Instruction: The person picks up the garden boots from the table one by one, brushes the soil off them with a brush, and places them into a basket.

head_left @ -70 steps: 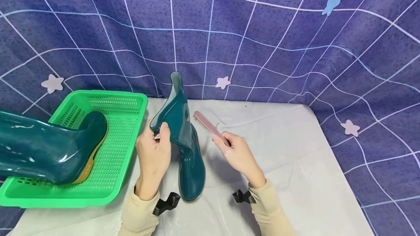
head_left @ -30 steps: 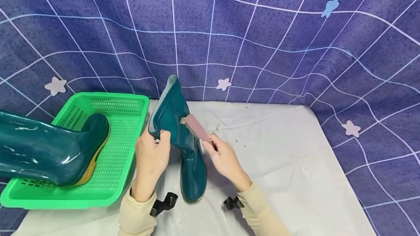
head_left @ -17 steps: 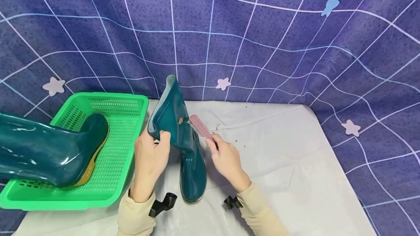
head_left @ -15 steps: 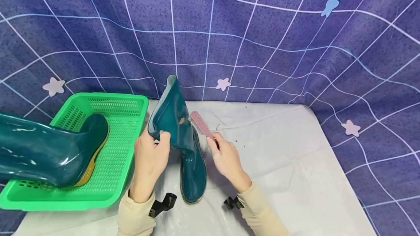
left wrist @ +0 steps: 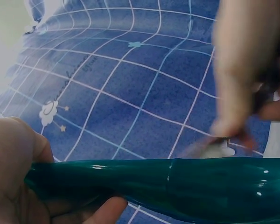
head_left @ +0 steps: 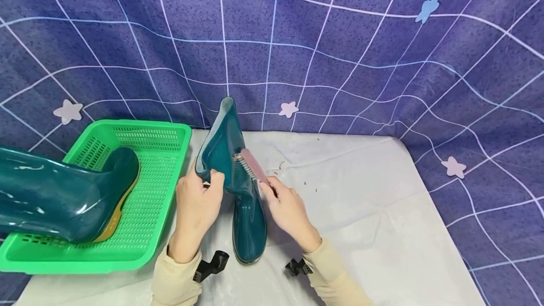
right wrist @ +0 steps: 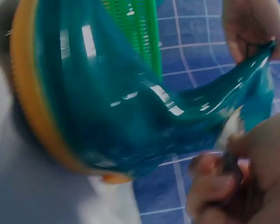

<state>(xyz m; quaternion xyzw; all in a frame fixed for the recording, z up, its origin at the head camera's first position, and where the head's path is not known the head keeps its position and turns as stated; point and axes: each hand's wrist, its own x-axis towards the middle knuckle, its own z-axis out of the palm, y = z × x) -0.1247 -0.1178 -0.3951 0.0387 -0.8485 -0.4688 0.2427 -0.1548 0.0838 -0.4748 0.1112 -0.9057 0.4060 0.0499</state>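
A dark teal rubber boot (head_left: 250, 230) stands on the white-covered table, its shaft leaning toward the back. My left hand (head_left: 197, 202) grips the pale-lined top edge of the shaft, thumb on the outside; the left wrist view shows fingers under the boot's edge. A pink brush (head_left: 256, 166) is held by its handle in my right hand (head_left: 289, 207). Its bristles touch the right side of the shaft and cover the spot where a brown patch showed before. In the right wrist view the boot (right wrist: 107, 102) shows an orange-yellow sole, and the brush is blurred.
At left, a green perforated basket (head_left: 159, 188) carries a second teal boot (head_left: 63, 197) lying on its side with its sole facing right. Small brown bits (head_left: 305, 183) are scattered on the table (head_left: 361, 230). A purple-blue gridded curtain (head_left: 263, 37) hangs behind.
The brush has gone from beside the boot onto the shaft, briefly off it, exposing a brown patch, and back on. More brown bits lie on the table. My left hand keeps its grip.
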